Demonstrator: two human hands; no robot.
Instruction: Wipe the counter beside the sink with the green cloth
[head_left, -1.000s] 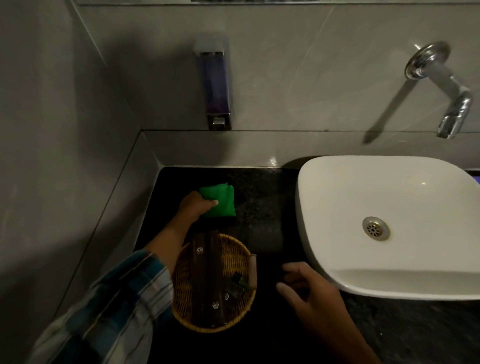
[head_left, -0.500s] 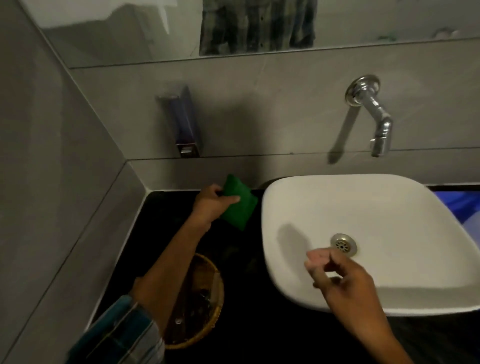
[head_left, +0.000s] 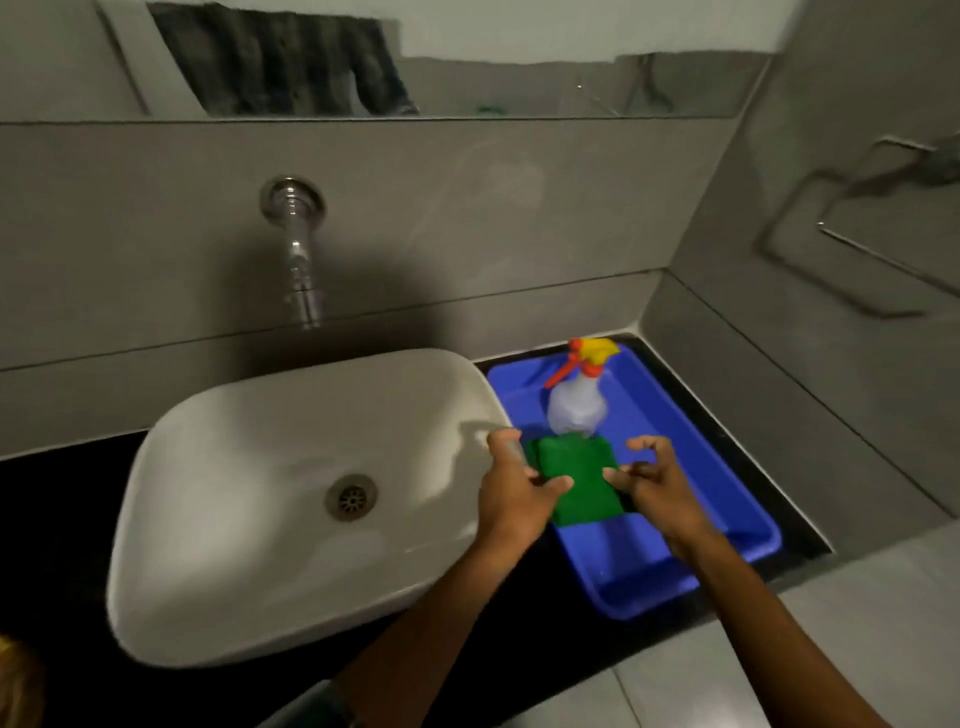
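The folded green cloth (head_left: 577, 480) is held over the blue tray (head_left: 727, 499), just right of the white sink (head_left: 270, 499). My left hand (head_left: 514, 493) grips the cloth's left edge, thumb lying on top. On the other side my right hand (head_left: 655, 483) pinches its right edge, the other fingers curled above. The black counter (head_left: 57, 499) shows left of the sink and as a narrow strip around the tray.
A spray bottle (head_left: 576, 410) with an orange and yellow head lies in the tray just behind the cloth. The chrome faucet (head_left: 300, 260) sticks out of the wall above the sink. A wicker basket edge (head_left: 15, 680) shows at the bottom left. Grey tiled walls close the right corner.
The view swung from the left counter to the right of the sink. My left hand carried the cloth across the sink to above the blue tray, and my right hand has taken its other edge.
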